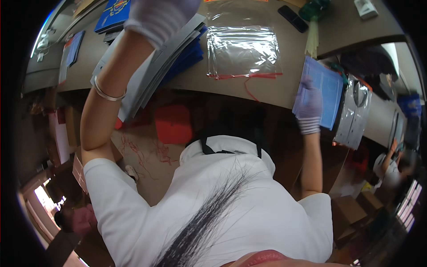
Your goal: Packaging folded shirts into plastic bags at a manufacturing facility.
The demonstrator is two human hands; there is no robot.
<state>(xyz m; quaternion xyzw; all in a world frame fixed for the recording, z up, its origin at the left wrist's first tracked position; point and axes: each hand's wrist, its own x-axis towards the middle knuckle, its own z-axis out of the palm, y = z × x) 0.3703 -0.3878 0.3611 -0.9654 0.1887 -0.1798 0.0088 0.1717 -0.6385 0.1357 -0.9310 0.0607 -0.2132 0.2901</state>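
Observation:
My left hand (160,18), in a pale knit glove, reaches up over a fanned stack of grey and blue sheets (173,53) on the wooden table (275,84); whether it grips a sheet is hidden. A thin bangle (106,94) circles that wrist. My right hand (309,107), in a purple glove with a striped cuff, holds a blue booklet (327,89) at the table's right edge. A stack of clear plastic bags with red sealing strips (243,51) lies between the two hands.
More clear bags (356,111) lie to the right of the booklet. A black remote-like device (292,18) and a green object (313,10) sit at the back. Blue booklets (113,13) lie far left. Red sheets (172,123) are on the floor. Another person (391,164) sits at right.

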